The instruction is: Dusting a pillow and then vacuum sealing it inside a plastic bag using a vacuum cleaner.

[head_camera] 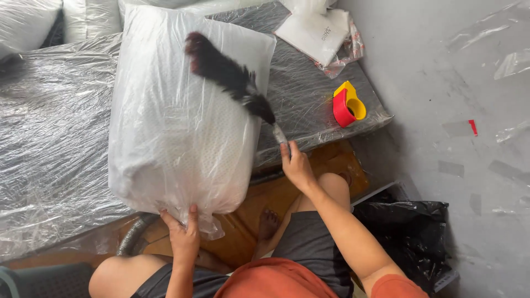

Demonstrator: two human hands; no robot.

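Bagged pillow (182, 116) lying on the film-covered table (49, 138), its open end pinched shut in the left hand (184, 238), while the right hand (296, 165), closed around a feather duster (229, 77), sweeps the top; bag apparently unsealed, tape dispenser (348, 104) idle nearby.

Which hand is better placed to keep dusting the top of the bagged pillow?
Right. The right hand already grips the feather duster, whose feathers lie across the bagged pillow. The left hand is busy pinching the bag's near edge.
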